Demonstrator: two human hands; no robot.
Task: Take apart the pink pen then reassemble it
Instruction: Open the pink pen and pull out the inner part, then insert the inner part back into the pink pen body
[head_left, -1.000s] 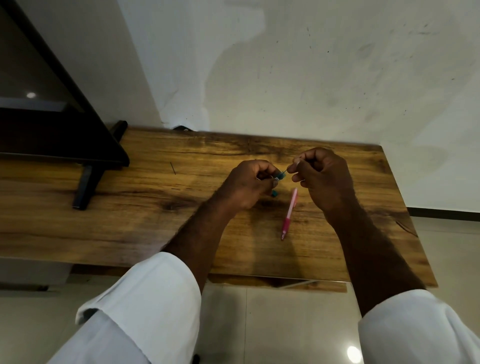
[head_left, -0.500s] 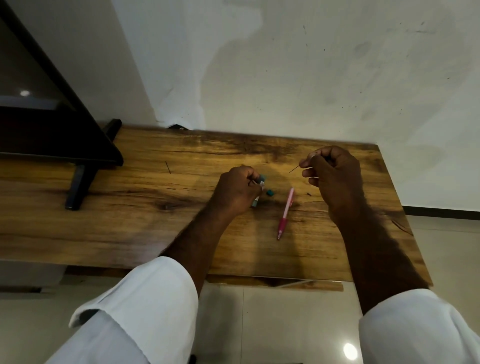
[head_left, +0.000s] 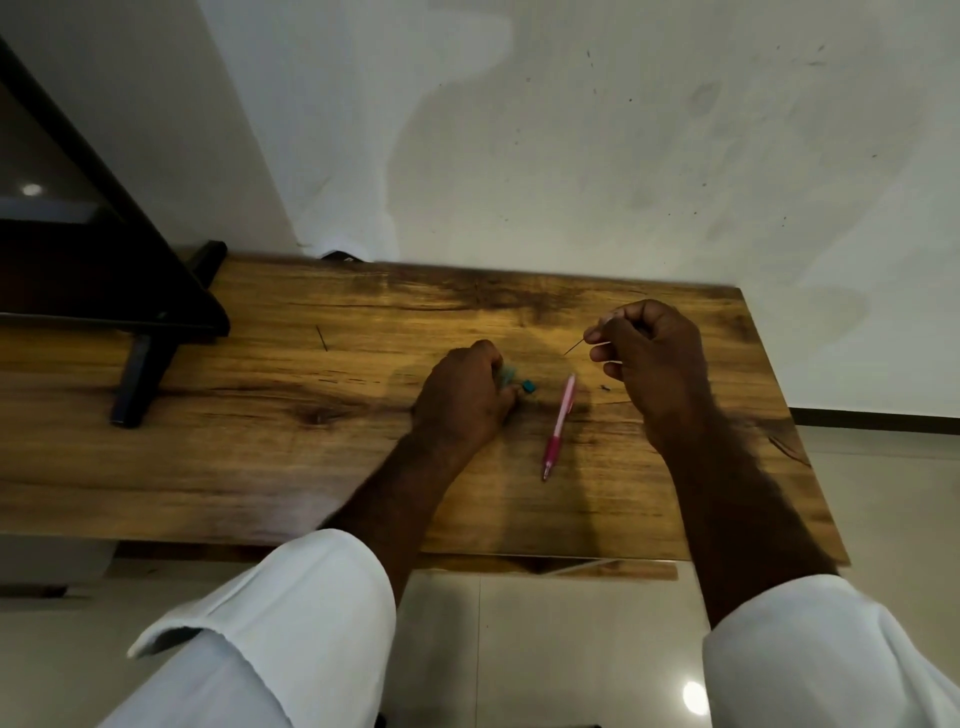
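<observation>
Pink pen (head_left: 559, 427) lies flat on the wooden counter (head_left: 260, 467), between the person's two hands and touching neither. Its darker pink tip end points toward the near edge and its paler end toward the wall (head_left: 623, 156).

The left hand (head_left: 462, 400) rests low on the counter, knuckles up. Its fingers are curled over a teal part (head_left: 507, 372), which is too blurred to make out further. Just beside those fingertips a small teal cap (head_left: 529, 385) sits loose on the wood, left of the pen.

The right hand (head_left: 654, 358) is raised above the counter past the pen's far end. Its fingers are bunched tight, and thumb and forefinger pinch a thin dark rod (head_left: 574, 347) that pokes out to the left. Under that hand a tiny dark speck (head_left: 604, 387) lies on the wood.

Farther left a short dark sliver (head_left: 322, 338) lies alone, and a black stand (head_left: 140, 384) has its foot planted on the counter. White sleeves (head_left: 291, 623) cover both forearms.
</observation>
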